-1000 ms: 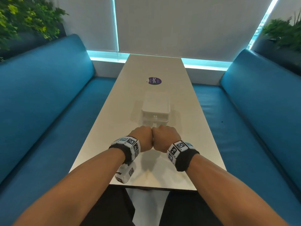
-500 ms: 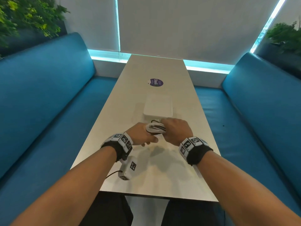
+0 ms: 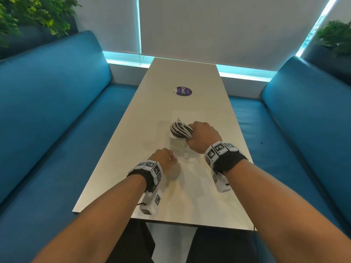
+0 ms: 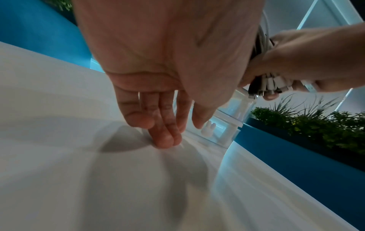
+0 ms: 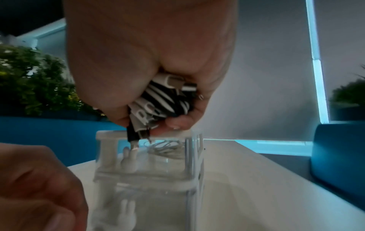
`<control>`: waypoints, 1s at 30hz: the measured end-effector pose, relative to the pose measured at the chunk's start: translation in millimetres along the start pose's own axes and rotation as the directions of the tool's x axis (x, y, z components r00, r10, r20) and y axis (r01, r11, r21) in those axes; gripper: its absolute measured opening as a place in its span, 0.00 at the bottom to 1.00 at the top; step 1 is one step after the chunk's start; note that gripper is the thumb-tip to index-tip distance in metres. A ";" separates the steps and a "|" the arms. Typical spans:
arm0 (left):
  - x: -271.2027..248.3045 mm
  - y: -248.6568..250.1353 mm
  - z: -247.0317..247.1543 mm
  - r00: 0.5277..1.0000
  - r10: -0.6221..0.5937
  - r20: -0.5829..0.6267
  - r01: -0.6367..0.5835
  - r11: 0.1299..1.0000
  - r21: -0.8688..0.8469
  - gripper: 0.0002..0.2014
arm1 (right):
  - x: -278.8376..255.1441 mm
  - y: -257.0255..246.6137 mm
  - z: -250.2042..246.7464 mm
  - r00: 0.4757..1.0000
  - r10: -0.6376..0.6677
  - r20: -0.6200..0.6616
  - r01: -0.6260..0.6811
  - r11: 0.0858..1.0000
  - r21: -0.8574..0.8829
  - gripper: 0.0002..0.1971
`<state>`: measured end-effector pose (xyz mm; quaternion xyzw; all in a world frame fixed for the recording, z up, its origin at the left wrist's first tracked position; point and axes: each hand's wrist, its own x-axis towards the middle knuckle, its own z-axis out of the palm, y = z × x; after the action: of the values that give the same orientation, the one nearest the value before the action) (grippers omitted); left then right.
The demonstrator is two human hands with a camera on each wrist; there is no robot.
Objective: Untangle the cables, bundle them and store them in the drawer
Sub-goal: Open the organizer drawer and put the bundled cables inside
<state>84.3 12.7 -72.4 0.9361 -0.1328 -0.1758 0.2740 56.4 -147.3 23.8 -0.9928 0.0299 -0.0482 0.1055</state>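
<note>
My right hand [image 3: 197, 138] grips a bundle of black and white cables [image 3: 181, 128] just above a small clear drawer unit [image 3: 177, 144] in the middle of the table. In the right wrist view the cable plugs [image 5: 138, 134] hang from my fist onto the unit's top [image 5: 150, 164]. Two drawer fronts carry white rabbit-shaped knobs [image 5: 129, 161]. My left hand [image 3: 171, 160] is open, its fingertips [image 4: 165, 139] touching the table just in front of the drawer unit [image 4: 229, 125]. It holds nothing.
The long white table [image 3: 133, 168] runs away from me with a purple round sticker [image 3: 183, 91] further back. Blue sofas [image 3: 47, 111] line both sides, with plants behind them. The near table edge is just behind my wrists.
Both hands were together at the bundle before. The left hand has let go and dropped to the table, while the right hand carried the bundle forward over the drawer unit.
</note>
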 end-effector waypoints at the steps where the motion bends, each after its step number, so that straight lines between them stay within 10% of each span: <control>1: -1.8 3.6 3.8 1.000 -0.012 0.001 0.012 1.000 0.013 0.12 | -2.8 -0.8 -2.5 1.000 -0.010 0.004 0.010 1.000 -0.015 0.06; 7: -15.2 10.9 27.0 0.998 -0.038 -0.045 0.040 0.998 0.048 0.28 | -21.6 -4.0 -1.2 0.999 -0.022 0.026 0.022 1.000 0.011 0.03; 16: -35.0 24.9 39.2 0.992 -0.110 -0.068 0.101 0.987 -0.126 0.21 | -38.7 -4.5 3.2 0.999 -0.036 -0.035 0.036 0.999 -0.017 0.07; 23: -48.6 7.8 -1.5 0.962 -0.159 0.223 0.190 0.974 -0.127 0.25 | -39.8 -4.8 4.3 0.997 -0.046 -0.058 0.045 0.999 -0.028 0.07; 30: -37.4 3.9 -19.1 0.985 -0.158 -0.075 0.144 0.975 -0.170 0.14 | -42.0 -6.4 5.6 0.997 -0.037 -0.074 0.035 0.999 -0.019 0.08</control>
<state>57.6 31.4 -45.6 0.9247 -0.0342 -0.1651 0.3414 15.6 -137.0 16.0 -0.9916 0.0163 -0.0865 0.0947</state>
